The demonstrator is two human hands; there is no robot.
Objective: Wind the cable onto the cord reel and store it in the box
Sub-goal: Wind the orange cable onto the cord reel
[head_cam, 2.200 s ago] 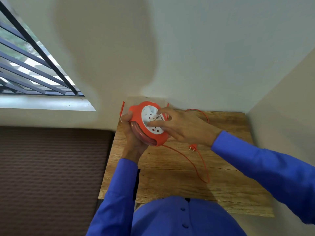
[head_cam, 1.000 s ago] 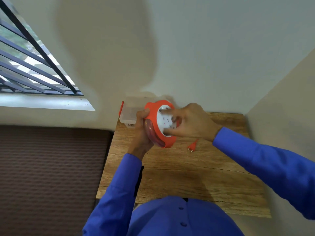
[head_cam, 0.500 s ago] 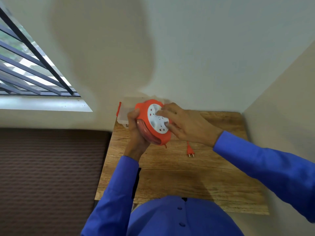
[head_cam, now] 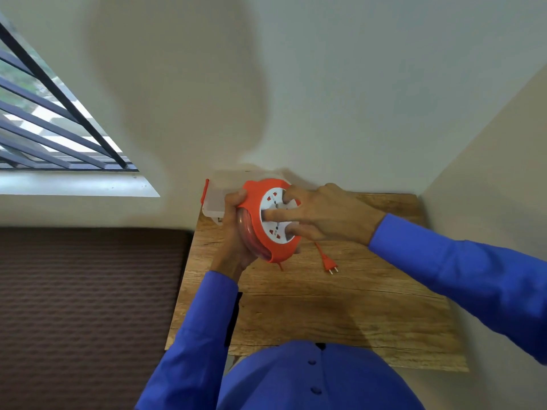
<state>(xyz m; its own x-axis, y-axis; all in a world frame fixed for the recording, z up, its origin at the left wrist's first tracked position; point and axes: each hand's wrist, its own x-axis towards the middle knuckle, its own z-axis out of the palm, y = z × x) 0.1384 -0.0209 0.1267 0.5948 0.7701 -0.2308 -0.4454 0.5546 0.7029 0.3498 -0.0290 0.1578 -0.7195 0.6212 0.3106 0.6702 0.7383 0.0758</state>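
Note:
An orange cord reel [head_cam: 257, 202] with a white socket face is held on edge above the wooden table [head_cam: 325, 315]. My left hand [head_cam: 236, 241] grips its back and rim. My right hand [head_cam: 322, 214] presses fingers into the white socket face. Most of the orange cable is wound inside the reel. A short tail runs out to the orange plug [head_cam: 329, 265], which lies on the table just right of the reel. A clear plastic box [head_cam: 214, 202] with an orange latch stands behind the reel against the wall, mostly hidden.
The table sits in a corner, with a wall behind and another at the right [head_cam: 488, 173]. A barred window [head_cam: 44, 128] is at the upper left. A brown ribbed surface [head_cam: 88, 306] lies left of the table.
The long loose loop of cable on the table has been drawn into the reel; only a short tail and the plug remain out. The reel shifted slightly right, uncovering the box.

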